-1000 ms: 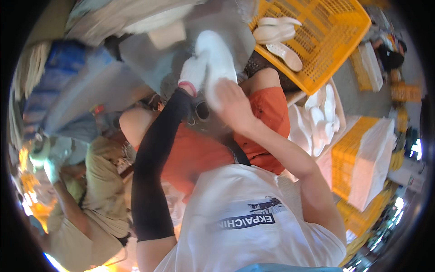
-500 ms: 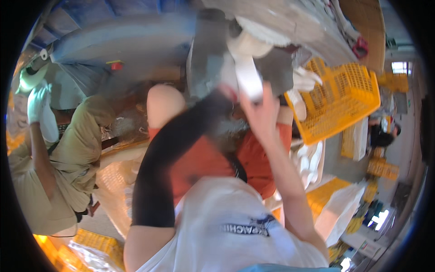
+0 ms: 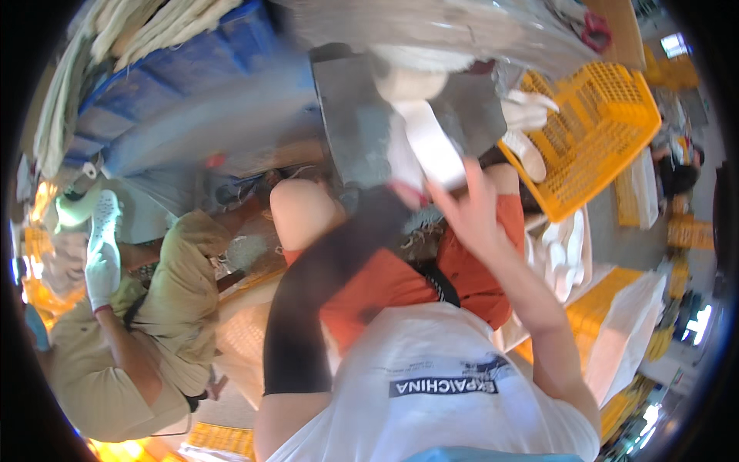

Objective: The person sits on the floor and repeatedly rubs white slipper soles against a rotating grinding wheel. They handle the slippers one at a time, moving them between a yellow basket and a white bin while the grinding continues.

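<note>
A long white shoe sole [image 3: 437, 146] is held out above my knees, its far end close to a pale round wheel [image 3: 414, 81] over a grey board [image 3: 350, 115]. My left hand [image 3: 406, 158], in a white glove with a red cuff below a black sleeve, grips the sole's left side; its fingers are blurred. On the near right end of the sole, my bare right hand [image 3: 473, 206] is closed with thumb and fingers. Several white soles [image 3: 528, 154] lie at and in the yellow basket [image 3: 596, 146] to the right.
A co-worker at the left holds a white perforated sole [image 3: 105, 219] in a gloved hand. Blue panelling [image 3: 185, 77] stands at the far left, with pale strips [image 3: 146, 31] on top. More white soles [image 3: 566, 250] fill a container by my right thigh. Red-handled scissors [image 3: 595, 32] lie at the far right.
The whole view has shifted, so my body sits further right in it. Both hands stay on the sole, which remains by the wheel. The co-worker's sole now shows more fully.
</note>
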Available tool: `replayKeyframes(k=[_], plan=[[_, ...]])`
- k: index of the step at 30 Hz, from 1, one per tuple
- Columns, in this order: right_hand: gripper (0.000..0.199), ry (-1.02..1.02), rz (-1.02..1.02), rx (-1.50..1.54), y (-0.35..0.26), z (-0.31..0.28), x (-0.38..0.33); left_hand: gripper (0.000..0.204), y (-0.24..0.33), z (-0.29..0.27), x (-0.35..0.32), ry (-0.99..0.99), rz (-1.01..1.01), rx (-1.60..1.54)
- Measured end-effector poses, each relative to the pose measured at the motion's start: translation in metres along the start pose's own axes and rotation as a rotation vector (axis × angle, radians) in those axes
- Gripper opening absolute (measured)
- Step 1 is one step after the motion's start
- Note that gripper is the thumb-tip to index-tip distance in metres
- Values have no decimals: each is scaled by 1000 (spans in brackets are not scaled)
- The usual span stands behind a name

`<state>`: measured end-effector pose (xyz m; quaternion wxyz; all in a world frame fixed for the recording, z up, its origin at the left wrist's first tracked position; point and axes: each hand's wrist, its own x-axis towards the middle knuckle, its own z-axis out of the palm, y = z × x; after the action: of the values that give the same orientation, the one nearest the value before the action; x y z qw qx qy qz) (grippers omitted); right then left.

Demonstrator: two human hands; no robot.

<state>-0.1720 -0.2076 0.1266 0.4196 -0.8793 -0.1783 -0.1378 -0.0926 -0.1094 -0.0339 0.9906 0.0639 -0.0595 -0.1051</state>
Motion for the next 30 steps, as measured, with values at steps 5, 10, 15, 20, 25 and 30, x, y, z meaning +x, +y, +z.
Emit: replayKeyframes(k=[5, 10, 15, 20, 25, 30], plan=[[45, 51, 173, 8, 59, 80, 57, 36, 61, -59, 55, -169, 60, 501], [43, 264, 242, 37, 58, 96, 58, 38, 67, -50, 52, -16, -88, 325], [42, 173, 392, 261, -7, 36, 3, 39, 74, 31, 1, -276, -315, 29], [41, 170, -71, 76, -15, 21, -21, 41, 49, 17, -21, -52, -61, 112], [38, 15, -20, -292, 59, 73, 52, 40, 37, -24, 41, 231, 219, 503], [42, 3, -78, -79, 44, 53, 69, 33, 20, -38, 58, 49, 171, 143]])
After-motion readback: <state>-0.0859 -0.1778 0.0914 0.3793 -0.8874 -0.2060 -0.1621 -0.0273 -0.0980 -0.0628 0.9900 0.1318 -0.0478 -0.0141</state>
